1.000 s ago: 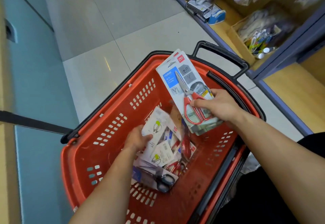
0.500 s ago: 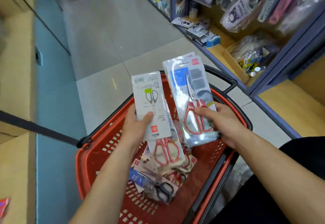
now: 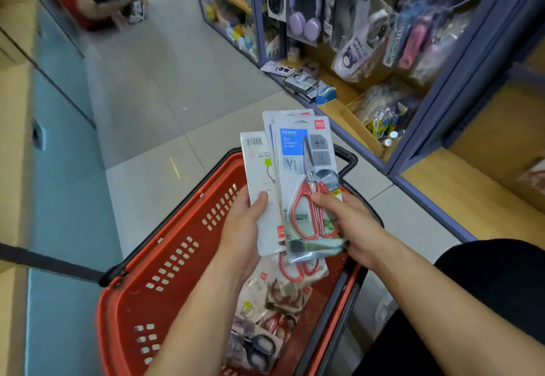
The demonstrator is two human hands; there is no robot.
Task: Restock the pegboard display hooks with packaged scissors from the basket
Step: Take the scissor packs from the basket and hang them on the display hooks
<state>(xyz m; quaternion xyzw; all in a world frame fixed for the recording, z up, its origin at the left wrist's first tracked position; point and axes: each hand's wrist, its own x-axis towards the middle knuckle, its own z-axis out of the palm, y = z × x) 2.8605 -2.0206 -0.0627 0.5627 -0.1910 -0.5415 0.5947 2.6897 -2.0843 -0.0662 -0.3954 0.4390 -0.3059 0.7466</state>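
**Desk:** Where are the scissors right now?

**Me:** I have two lots up above the basket point(image 3: 165, 272). My right hand point(image 3: 354, 228) has its fingers point(image 3: 323, 199) clamped on a stack of blister packs point(image 3: 306, 169). The blue label faces me and my thumb lies across the red handle loops. My left hand point(image 3: 241, 225) pinches a white-backed pack point(image 3: 259, 169), thumb on its face. That pack's edge tucks behind the right-hand stack and touches it.

**Desk:** How will they handle?

**Me:** Light, I'd judge, with the weight sitting low at the handles (steel on thin card). The card looks stiff enough to stand upright, but the clear plastic seems slick, so stacked packs could slide off one another. I'd grip low, over the handles, and leave the top free for the hang hole, though I can't make one out.

**Desk:** And the rest?

**Me:** More packs point(image 3: 265, 313) lie loose in the basket bottom, below both hands. I can't tell which hooks on the shelving point(image 3: 454, 80) to my right are meant for scissors.
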